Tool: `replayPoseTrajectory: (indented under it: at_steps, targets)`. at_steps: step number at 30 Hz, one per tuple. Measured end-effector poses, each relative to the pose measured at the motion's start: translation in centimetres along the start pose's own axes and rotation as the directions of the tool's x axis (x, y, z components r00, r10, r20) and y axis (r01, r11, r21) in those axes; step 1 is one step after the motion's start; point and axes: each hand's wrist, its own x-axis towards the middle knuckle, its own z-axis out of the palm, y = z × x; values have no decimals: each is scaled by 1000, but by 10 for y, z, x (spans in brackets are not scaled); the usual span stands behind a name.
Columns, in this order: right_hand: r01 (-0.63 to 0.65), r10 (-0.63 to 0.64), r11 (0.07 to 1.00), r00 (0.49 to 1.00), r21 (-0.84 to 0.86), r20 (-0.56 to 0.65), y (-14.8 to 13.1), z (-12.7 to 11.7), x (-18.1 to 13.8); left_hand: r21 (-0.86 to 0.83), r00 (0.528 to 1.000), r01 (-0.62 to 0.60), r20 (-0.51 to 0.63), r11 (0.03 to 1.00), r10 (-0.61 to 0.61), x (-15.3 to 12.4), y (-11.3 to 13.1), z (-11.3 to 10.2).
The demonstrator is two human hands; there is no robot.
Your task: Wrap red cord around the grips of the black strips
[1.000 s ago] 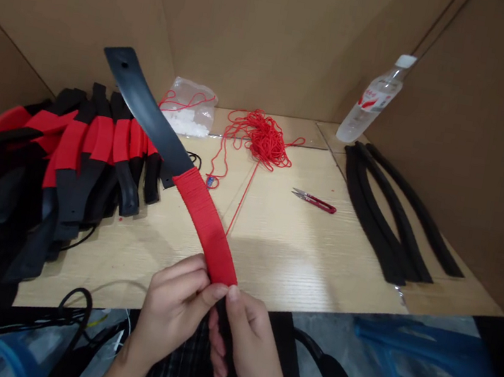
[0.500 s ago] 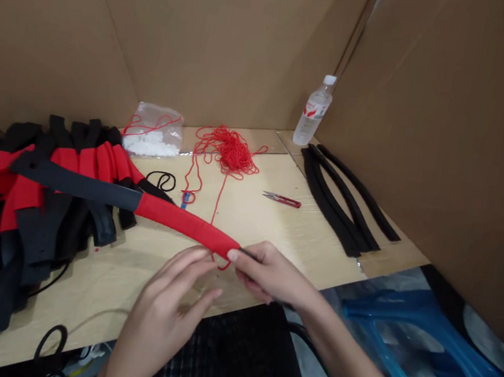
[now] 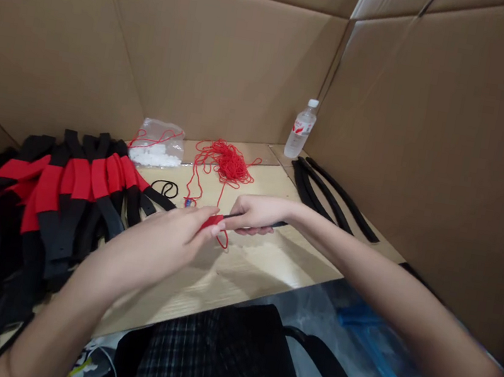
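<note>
Over the table, both hands hold a black-and-red strap (image 3: 212,221) by its red part. My left hand (image 3: 181,226) is closed on the red section, its thumb and fingers pinching near the end of the red. Close beside it, my right hand (image 3: 255,211) grips the narrow black part. A small loop of red cord (image 3: 225,243) hangs below the fingertips. From there a strand of cord runs up to a tangled heap of red cord (image 3: 231,165). My left hand and forearm hide most of the strap's left portion.
A pile of black-and-red straps (image 3: 76,178) covers the table's left side. Toward the back are a clear bag of white pieces (image 3: 157,151), a black cord (image 3: 165,188) and a water bottle (image 3: 301,129). Long black strips (image 3: 341,196) lie at right. Cardboard walls (image 3: 220,56) enclose the table.
My left hand has gone from loosely spread under the strap to closed on its red part. Both hands now reach farther forward, and the view has tilted up. The red-handled snips are no longer visible.
</note>
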Motion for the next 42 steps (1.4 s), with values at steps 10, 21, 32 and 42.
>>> replayPoseTrajectory:
  at_steps: [10, 21, 32, 42]
  targets:
    - [-24, 42, 998, 961, -65, 275, -19, -16, 9, -482, 913, 241, 408, 842, -28, 47, -20, 2]
    - [-12, 14, 1000, 936, -7, 351, 7, -7, 26, -734, 852, 428, 522, 528, 34, 24, -31, 40]
    - [45, -27, 984, 994, -174, 104, 13, -12, 29, -774, 856, 494, 512, 395, -68, 36, -42, 62]
    - [-384, 89, 867, 746, -318, -659, 71, -52, -7, -835, 870, 490, 448, 251, -208, 43, -77, 71]
